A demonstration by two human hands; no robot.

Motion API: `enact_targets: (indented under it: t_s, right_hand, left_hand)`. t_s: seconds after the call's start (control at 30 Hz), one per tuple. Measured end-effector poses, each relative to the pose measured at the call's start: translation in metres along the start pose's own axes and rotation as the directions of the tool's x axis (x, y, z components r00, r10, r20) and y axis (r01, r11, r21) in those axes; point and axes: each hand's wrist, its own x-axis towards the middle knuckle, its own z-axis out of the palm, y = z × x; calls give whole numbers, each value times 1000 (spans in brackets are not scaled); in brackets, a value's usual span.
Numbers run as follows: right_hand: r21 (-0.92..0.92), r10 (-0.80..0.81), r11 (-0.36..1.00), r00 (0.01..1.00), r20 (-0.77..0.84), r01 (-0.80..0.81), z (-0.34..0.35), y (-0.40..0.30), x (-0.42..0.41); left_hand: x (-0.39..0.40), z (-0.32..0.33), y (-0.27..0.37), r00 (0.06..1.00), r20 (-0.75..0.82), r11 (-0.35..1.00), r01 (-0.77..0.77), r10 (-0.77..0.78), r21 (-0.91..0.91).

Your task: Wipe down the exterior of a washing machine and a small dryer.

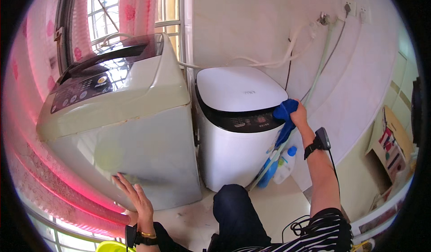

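Observation:
In my right hand (299, 114) is a bunched blue cloth (285, 112), pressed against the right edge of the black control panel (247, 122). That panel curves around the front of a small white washing machine (235, 157), whose white lid (240, 88) is down. My left hand (136, 196) is raised with fingers apart, holding nothing. It is in front of the lower part of a larger top-loading washing machine (134, 151); whether it touches the surface I cannot tell.
Blue and white plastic bottles (286, 164) stand on the floor beside the small machine. Hoses (269, 63) and a plugged-in cord (336, 39) run along the wall. Pink curtains (33, 66) hang at left, a yellow-green basin (114, 247) below. An open cardboard box (392, 147) is at right.

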Motion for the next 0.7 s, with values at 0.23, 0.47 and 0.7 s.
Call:
enact_targets:
  t_s: [0.23,0.47,0.7]
  right_hand:
    - [-267,-269,929,963,-10,256,10,-64,-55]
    - [-206,-412,867,886,214,453,33,-194,-95]
    - [-90,-671,709,709,217,699,70,-222,-100]
  left_hand:
    - [2,-3,9,1000,-3,996,22,-22,-87]
    - [3,-3,13,999,-13,995,38,-40,-89]
    - [4,-8,16,1000,8,993,25,-24,-116]
